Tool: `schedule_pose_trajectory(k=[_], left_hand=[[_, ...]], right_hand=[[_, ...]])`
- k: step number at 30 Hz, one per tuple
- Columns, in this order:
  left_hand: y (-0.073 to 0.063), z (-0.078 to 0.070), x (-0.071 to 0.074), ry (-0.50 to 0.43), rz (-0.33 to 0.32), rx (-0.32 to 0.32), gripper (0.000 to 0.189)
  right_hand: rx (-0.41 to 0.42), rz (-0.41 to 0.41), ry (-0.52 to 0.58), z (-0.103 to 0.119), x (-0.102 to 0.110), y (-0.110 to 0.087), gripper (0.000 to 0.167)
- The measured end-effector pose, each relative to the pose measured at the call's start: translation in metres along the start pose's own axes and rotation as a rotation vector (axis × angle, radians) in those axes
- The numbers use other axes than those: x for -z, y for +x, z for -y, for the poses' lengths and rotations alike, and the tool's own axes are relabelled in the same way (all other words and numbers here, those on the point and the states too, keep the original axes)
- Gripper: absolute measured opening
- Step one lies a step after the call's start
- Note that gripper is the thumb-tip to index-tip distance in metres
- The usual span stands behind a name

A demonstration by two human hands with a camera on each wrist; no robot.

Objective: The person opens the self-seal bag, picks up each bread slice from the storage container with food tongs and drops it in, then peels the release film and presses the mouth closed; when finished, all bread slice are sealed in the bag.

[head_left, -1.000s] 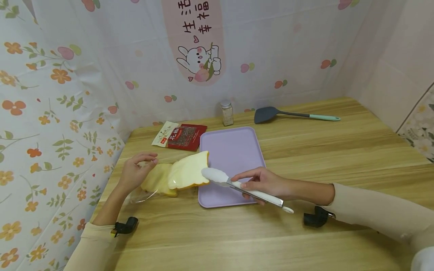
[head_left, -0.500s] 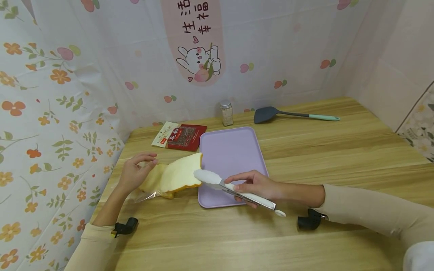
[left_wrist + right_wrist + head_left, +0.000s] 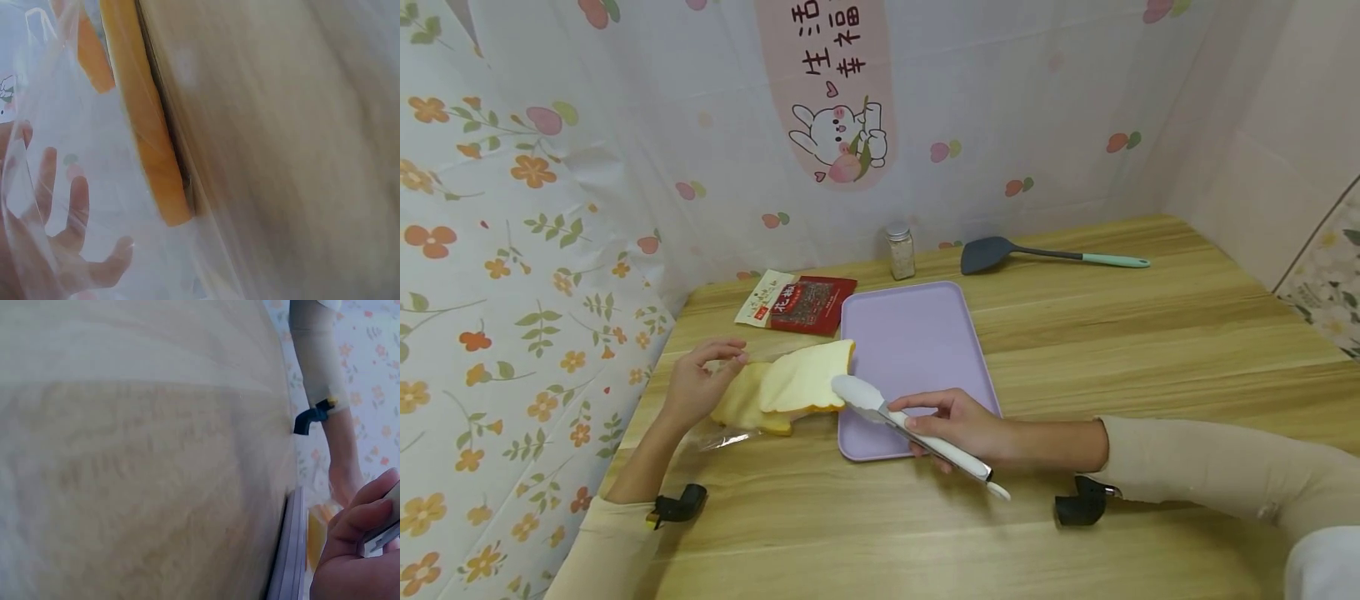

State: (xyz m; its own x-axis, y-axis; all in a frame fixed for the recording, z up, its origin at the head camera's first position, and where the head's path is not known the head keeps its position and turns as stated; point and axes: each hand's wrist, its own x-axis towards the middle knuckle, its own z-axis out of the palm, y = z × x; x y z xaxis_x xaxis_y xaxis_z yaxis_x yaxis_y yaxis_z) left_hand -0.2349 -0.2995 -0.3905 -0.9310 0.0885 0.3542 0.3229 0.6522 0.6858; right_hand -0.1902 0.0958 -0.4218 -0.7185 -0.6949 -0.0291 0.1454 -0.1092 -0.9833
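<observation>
My right hand (image 3: 958, 425) grips the white-handled tongs (image 3: 925, 433) over a lilac tray (image 3: 902, 325). The tongs' white tips meet the right edge of a bread slice (image 3: 808, 375), which overlaps the tray's left side in this view. A second slice (image 3: 745, 396) lies below and left of it, by a clear plastic bag (image 3: 726, 437). At the bag's far-left side my left hand (image 3: 696, 383) brings thumb and forefinger together on the film. Its other fingers (image 3: 78, 206) spread out behind the film in the left wrist view, beside the orange crusts (image 3: 150, 137).
A red and cream spice packet (image 3: 808, 302) lies behind the bread. Farther back stand a small glass jar (image 3: 901, 254) and, to its right, a dark spatula (image 3: 988, 254) with a mint handle. A printed cloth (image 3: 715, 108) hangs behind the wooden table (image 3: 1112, 350).
My right hand has shifted left and nearer with the tongs, which tilt more steeply. The upper slice slid left into the bag's side, then slightly back right. My left hand has stayed in place.
</observation>
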Motion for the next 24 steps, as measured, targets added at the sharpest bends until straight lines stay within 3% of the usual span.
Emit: schedule_pose_trajectory(k=[10, 16, 24], left_hand=[[0.0034, -0.0035, -0.0085, 0.020, -0.034, -0.031, 0.020], [0.0035, -0.0053, -0.0085, 0.022, -0.061, -0.025, 0.019], [0.0028, -0.0017, -0.0082, 0.004, -0.047, 0.006, 0.021]], right_hand=[[0.007, -0.013, -0.053, 0.0033, 0.0049, 0.0006, 0.042], [0.014, 0.019, -0.024, 0.0044, 0.0033, 0.0010, 0.043], [-0.008, 0.041, -0.020, 0.0059, 0.0003, 0.0052, 0.044]])
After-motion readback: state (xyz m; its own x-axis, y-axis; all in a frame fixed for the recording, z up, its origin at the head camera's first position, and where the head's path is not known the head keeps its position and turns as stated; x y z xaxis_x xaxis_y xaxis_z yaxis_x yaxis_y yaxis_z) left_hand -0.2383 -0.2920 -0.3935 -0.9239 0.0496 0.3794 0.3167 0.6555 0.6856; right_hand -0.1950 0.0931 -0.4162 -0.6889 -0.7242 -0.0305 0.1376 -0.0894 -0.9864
